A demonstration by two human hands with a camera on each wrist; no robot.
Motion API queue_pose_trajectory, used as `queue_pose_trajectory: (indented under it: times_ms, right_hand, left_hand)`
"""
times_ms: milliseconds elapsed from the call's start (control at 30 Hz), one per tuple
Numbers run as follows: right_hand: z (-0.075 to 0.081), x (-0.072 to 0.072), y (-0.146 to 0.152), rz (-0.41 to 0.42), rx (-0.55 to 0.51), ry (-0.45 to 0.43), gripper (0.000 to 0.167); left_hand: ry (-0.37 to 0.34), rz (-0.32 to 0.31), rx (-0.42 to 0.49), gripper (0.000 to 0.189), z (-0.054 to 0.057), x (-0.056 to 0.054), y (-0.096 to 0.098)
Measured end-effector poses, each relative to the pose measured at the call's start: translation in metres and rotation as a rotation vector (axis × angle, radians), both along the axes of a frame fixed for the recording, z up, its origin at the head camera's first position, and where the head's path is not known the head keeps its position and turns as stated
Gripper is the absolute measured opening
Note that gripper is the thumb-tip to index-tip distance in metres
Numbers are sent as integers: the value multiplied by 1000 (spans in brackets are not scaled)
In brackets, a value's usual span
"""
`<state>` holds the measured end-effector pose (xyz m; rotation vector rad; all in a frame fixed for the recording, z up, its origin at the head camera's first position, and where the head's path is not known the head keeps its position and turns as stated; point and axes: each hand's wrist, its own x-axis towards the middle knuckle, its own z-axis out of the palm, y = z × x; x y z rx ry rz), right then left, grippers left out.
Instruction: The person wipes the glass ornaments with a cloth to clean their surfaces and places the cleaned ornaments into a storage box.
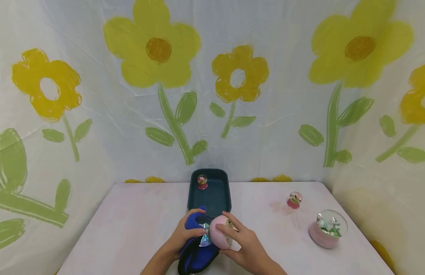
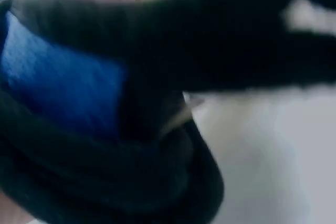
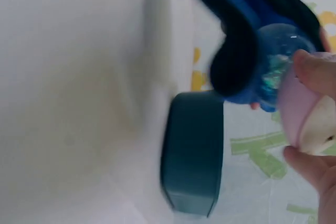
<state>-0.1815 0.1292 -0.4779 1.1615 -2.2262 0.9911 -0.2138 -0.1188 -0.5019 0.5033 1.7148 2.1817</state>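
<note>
My right hand (image 1: pixel 247 242) grips a snow globe by its pink base (image 1: pixel 217 233), which lies on its side with the pale underside facing right. Its clear dome (image 3: pixel 286 38), with glittery contents, points left into a blue cloth with black edging (image 1: pixel 203 260). The left hand (image 1: pixel 178 237) holds that cloth around the dome, its thumb at the near side of the glass. In the left wrist view, folds of the blue cloth (image 2: pixel 63 82) cover most of the picture. Part of the dome is hidden by cloth and fingers.
Beyond the hands lies a dark teal tray (image 1: pixel 212 196) with a small snow globe (image 1: pixel 202 181) in its far left corner. To the right stand another small globe (image 1: pixel 294 200) and a large pink-based globe (image 1: pixel 327 229). A flowered curtain (image 1: pixel 277 133) surrounds the table.
</note>
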Motion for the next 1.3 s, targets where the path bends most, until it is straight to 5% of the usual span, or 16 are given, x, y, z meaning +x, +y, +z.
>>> queue_pose_trajectory:
  times_ms: [133, 267, 333, 567, 667, 733, 833, 967, 1200, 1267, 1300]
  right_hand:
    - [-3, -1, -2, 11, -33, 86, 69]
    - [-8, -1, 0, 42, -163, -52, 69]
    - [-9, -1, 1, 65, -243, -226, 69]
    - [-3, -6, 7, 140, -486, -1104, 72]
    - [0, -8, 10, 198, -520, -1304, 68]
    - [1, -9, 11, 216, -527, -1344, 65]
    - [5, -10, 8, 179, -511, -1294, 64]
    - [10, -8, 4, 68, -427, -1079, 67]
    - [14, -9, 7, 17, -25, -325, 76]
    - [13, -13, 10, 39, -16, -286, 78]
    - [12, -15, 12, 63, -43, -342, 79]
  left_hand:
    - [-38, -36, 66, 57, 0, 0, -1]
    - [-3, -27, 45, 63, -2, 0, 2]
    - [39, -9, 24, 66, -4, 0, 4]
    - [238, 10, -33, 67, -3, 2, 4]
    - [368, 22, -8, 63, -1, 5, 6]
    - [436, 50, 21, 60, 1, 5, 7]
    - [472, 78, 46, 58, 3, 2, 9]
    - [442, 105, -27, 60, 7, -4, 10]
    - [372, 34, -264, 60, 3, -5, 10]
    - [373, 30, -275, 60, 1, -6, 11]
    - [368, 33, -260, 59, 0, -5, 12]
